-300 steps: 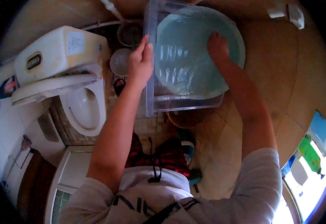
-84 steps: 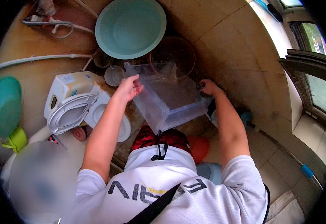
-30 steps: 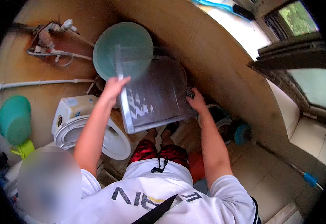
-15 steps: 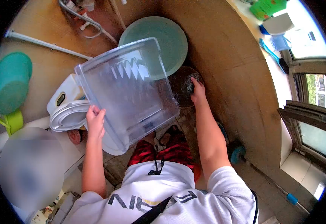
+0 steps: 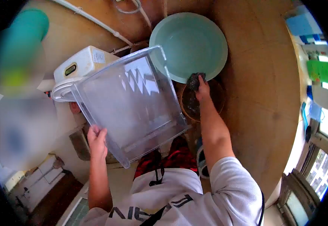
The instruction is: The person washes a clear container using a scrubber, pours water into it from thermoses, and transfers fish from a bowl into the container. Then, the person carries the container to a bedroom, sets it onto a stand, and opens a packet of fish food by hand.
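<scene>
My left hand [image 5: 97, 141] grips the near left rim of a clear plastic bin [image 5: 126, 109], which hangs tilted in front of me with its open side toward me. In my right hand [image 5: 202, 89] is a dark scouring pad [image 5: 196, 80], pinched between thumb and fingers. The pad is at the near edge of a large pale green basin [image 5: 188, 45] that holds water. Below that basin stands a brown round tub [image 5: 213, 101], partly hidden by my right hand and the bin.
A toilet [image 5: 80, 64] stands at the left behind the bin, under a white pipe [image 5: 92, 22]. A green basin [image 5: 30, 26] is at the upper left. Bottles and a green pack [image 5: 322, 71] lie on the window ledge at the right.
My right hand has brought the scouring pad up from over the brown tub to the green basin's near edge. The bin is still in my left hand. The view has turned.
</scene>
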Available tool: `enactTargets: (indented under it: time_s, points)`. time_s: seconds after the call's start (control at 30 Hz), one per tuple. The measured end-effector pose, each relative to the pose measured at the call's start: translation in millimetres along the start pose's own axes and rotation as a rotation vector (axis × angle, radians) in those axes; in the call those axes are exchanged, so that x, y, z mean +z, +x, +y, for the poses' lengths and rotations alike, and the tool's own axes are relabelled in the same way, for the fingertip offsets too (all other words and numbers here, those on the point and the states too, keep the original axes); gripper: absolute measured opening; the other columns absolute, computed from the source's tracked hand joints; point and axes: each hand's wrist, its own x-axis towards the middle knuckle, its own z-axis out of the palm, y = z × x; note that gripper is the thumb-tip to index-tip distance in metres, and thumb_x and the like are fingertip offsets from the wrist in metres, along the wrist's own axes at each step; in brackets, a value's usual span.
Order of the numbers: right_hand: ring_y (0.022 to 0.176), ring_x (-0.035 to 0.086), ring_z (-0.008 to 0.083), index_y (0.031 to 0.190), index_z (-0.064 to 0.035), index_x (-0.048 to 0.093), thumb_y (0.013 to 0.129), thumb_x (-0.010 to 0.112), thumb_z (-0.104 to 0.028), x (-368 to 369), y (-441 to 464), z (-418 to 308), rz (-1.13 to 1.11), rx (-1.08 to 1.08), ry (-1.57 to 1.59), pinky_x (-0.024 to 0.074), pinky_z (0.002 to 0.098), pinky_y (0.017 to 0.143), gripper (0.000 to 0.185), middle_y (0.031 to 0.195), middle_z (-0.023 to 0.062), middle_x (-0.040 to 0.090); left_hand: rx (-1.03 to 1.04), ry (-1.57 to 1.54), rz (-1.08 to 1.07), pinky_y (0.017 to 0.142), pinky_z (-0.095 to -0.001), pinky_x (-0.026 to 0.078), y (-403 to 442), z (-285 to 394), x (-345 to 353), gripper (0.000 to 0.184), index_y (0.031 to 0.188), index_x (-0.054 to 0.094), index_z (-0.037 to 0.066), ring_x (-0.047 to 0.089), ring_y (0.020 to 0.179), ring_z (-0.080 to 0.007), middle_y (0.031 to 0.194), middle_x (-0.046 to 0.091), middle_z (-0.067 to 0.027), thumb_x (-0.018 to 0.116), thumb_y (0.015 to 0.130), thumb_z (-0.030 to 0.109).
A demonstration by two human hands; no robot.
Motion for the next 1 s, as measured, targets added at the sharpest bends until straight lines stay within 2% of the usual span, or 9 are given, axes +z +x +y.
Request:
enactTargets:
  time_s: [0.07,0.17,0.23,0.27,0.33,0.63,0.8,0.93,1.0]
  points:
    - [0.110,0.049,0.0257,0.143,-0.0097,0.038,0.088,0.069,-0.037,7.6,-5.9,0.0,0.042,-0.044,-0.132,0.0407,0.0460,0.090,0.069,0.138,0.0112,0.049,-0.007,-0.031,0.041,0.052,-0.0227,0.030,-12.0,-9.4,3.0,0.024,0.081,0.042,0.013,0.038,0.061,-0.0047,0.073,0.040,0.0047,0.062,0.082,-0.001]
    - [0.065,0.057,0.0192,0.151,-0.0095,0.025,0.084,0.073,-0.046,9.8,-11.9,7.2,0.140,-0.076,-0.402,0.0456,0.0383,0.055,0.090,0.134,0.0185,0.050,0.001,-0.077,0.120,0.053,-0.0231,0.031,-26.3,-27.1,3.5,0.021,0.083,0.045,0.012,0.040,0.063,-0.0056,0.075,0.042,0.0045,0.061,0.082,-0.002]
    - [0.068,0.044,0.0178,0.144,-0.0066,0.032,0.084,0.074,-0.041,6.8,-6.1,12.4,0.012,-0.016,-0.246,0.0341,0.0388,0.059,0.081,0.116,0.0119,0.059,-0.013,-0.106,0.176,0.055,-0.0236,0.034,-30.2,-39.8,-0.9,0.019,0.086,0.047,0.011,0.042,0.066,-0.0065,0.078,0.043,0.0039,0.060,0.082,-0.002]
    - [0.092,0.049,0.0206,0.138,-0.0062,0.039,0.085,0.073,-0.036,9.0,-1.2,19.0,-0.021,0.007,-0.212,0.0372,0.0425,0.078,0.070,0.123,0.0095,0.057,-0.014,-0.120,0.192,0.058,-0.0232,0.036,-32.0,-44.1,-6.4,0.018,0.089,0.049,0.010,0.044,0.069,-0.0068,0.081,0.046,0.0033,0.060,0.082,-0.002]
    - [0.116,0.054,0.0237,0.132,-0.0061,0.048,0.086,0.072,-0.032,10.4,-7.9,24.0,-0.039,0.036,-0.224,0.0407,0.0459,0.095,0.058,0.131,0.0069,0.055,-0.026,-0.144,0.212,0.063,-0.0225,0.040,-39.8,-46.3,-12.8,0.018,0.096,0.052,0.008,0.049,0.074,-0.0076,0.089,0.052,0.0020,0.061,0.082,-0.001]
    - [0.123,0.048,0.0252,0.137,-0.0078,0.046,0.086,0.073,-0.034,11.7,-39.9,17.2,-0.245,0.113,-0.303,0.0393,0.0489,0.097,0.063,0.138,0.0069,0.050,-0.065,-0.301,0.138,0.086,-0.0309,0.045,-42.2,-52.6,-34.8,0.026,0.108,0.055,0.002,0.055,0.096,-0.0148,0.104,0.058,-0.0057,0.058,0.083,-0.004]
    - [0.132,0.038,0.0278,0.148,-0.0109,0.030,0.086,0.073,-0.036,-4.3,-97.7,-25.1,0.009,-0.067,-0.565,0.0367,0.0525,0.100,0.079,0.149,0.0074,0.037,-0.032,-0.287,0.181,0.070,-0.0280,0.041,-39.2,-38.9,-28.1,0.015,0.089,0.053,0.005,0.049,0.078,-0.0110,0.086,0.051,0.0000,0.061,0.079,-0.004]
    - [0.132,0.037,0.0312,0.149,-0.0156,0.025,0.087,0.071,-0.037,-27.3,-140.0,-53.8,-0.093,-0.091,-0.380,0.0410,0.0566,0.096,0.081,0.151,0.0085,0.032,-0.001,-0.204,0.194,0.060,-0.0254,0.032,-45.9,-0.7,-17.9,0.022,0.077,0.044,0.009,0.038,0.068,-0.0074,0.076,0.041,0.0040,0.062,0.077,-0.003]
    - [0.130,0.040,0.0316,0.149,-0.0153,0.026,0.088,0.069,-0.037,-29.0,-150.0,-61.9,-0.090,-0.121,-0.374,0.0436,0.0555,0.093,0.078,0.150,0.0081,0.034,0.059,-0.177,0.148,0.063,-0.0255,0.036,-42.4,6.6,-17.5,0.017,0.082,0.048,0.008,0.043,0.071,-0.0080,0.079,0.046,0.0029,0.060,0.079,-0.004]
